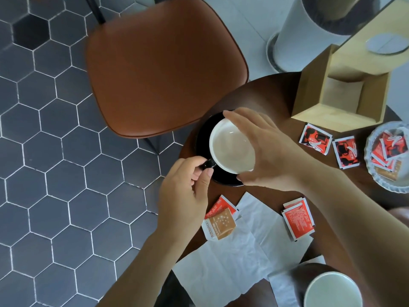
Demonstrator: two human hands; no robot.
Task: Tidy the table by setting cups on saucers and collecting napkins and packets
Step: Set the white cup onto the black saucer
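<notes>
Brown chair beside dark round bench; wooden box at back. White napkins spread at front. Black saucer carries white-lined cup: right hand grips its rim, left hand pinches the handle. Red packets scattered nearby.
</notes>
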